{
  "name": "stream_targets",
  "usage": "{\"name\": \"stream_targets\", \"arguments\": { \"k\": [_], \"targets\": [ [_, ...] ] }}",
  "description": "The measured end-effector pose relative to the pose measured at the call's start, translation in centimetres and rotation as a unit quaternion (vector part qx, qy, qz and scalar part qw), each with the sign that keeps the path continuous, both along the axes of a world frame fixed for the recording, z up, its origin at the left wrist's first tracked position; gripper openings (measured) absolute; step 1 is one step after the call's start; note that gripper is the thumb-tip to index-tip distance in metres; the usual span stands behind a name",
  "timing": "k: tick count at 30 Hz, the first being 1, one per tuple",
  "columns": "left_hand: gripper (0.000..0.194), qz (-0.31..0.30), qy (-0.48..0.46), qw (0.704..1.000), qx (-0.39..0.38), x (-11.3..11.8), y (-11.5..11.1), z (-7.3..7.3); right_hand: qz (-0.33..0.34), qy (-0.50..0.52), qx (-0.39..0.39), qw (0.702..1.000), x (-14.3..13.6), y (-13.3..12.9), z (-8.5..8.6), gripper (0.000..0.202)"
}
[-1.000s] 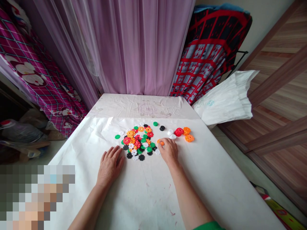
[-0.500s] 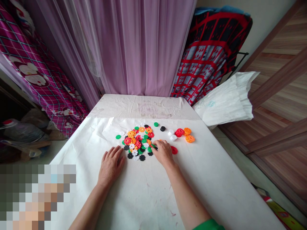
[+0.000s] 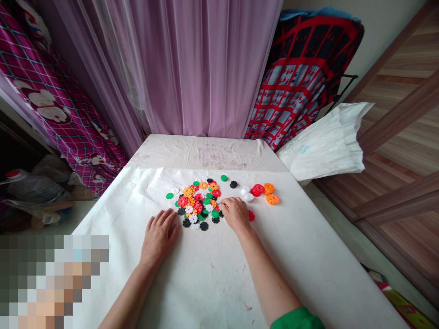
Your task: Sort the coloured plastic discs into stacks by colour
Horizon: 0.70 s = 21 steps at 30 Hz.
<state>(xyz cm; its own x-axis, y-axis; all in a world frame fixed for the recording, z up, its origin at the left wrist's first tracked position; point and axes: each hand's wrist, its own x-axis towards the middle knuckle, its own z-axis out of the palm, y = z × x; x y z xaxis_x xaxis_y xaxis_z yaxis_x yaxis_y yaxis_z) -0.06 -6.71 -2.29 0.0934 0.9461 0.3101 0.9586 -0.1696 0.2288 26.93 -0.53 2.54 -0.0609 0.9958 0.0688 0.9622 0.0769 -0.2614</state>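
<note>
Pinching one orange disc [image 3: 227,206] between thumb and fingers, with only a sliver of it showing, your right hand [image 3: 236,214] was just beside the side of the mixed pile [image 3: 198,207] facing the right edge of the surface [image 3: 199,283]. Your left hand [image 3: 159,237] lay palm down, fingers a little spread, across the pile towards the left edge. The pile overlapped too much to count. Apart from it, towards the left edge, lay one white disc [image 3: 175,190] and one green disc [image 3: 169,196]. Towards the far edge and the right edge you had one green piece [image 3: 224,178], one black piece [image 3: 233,184], two white pieces [image 3: 248,197], one red cluster [image 3: 257,190] and two orange pieces [image 3: 273,199]. One red disc [image 3: 251,215] showed partly behind your right hand.
</note>
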Motion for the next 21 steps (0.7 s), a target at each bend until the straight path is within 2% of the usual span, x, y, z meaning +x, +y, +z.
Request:
{"name": "stream_targets", "arguments": {
  "k": [4,8,12,16,21],
  "targets": [
    [0.043,0.000,0.002,1.000,-0.001,0.0,0.0,0.0,-0.017,-0.012,-0.005,1.000,0.6,1.7,0.3,0.028],
    [0.043,-0.001,0.006,1.000,-0.004,0.1,0.0,0.2,-0.039,-0.019,0.002,0.999,1.5,3.0,-0.2,0.027],
    [0.043,0.002,0.007,1.000,-0.005,0.2,0.0,0.4,-0.036,-0.023,-0.008,0.999,1.7,3.3,-0.5,0.023],
    [0.042,0.004,0.002,1.000,-0.006,0.2,0.0,0.3,-0.012,-0.048,-0.022,0.999,1.0,3.2,-0.1,0.018],
    [0.042,0.002,0.005,1.000,-0.008,0.2,0.0,0.1,-0.014,-0.064,-0.035,0.997,0.5,3.9,0.2,0.018]
  ]
}}
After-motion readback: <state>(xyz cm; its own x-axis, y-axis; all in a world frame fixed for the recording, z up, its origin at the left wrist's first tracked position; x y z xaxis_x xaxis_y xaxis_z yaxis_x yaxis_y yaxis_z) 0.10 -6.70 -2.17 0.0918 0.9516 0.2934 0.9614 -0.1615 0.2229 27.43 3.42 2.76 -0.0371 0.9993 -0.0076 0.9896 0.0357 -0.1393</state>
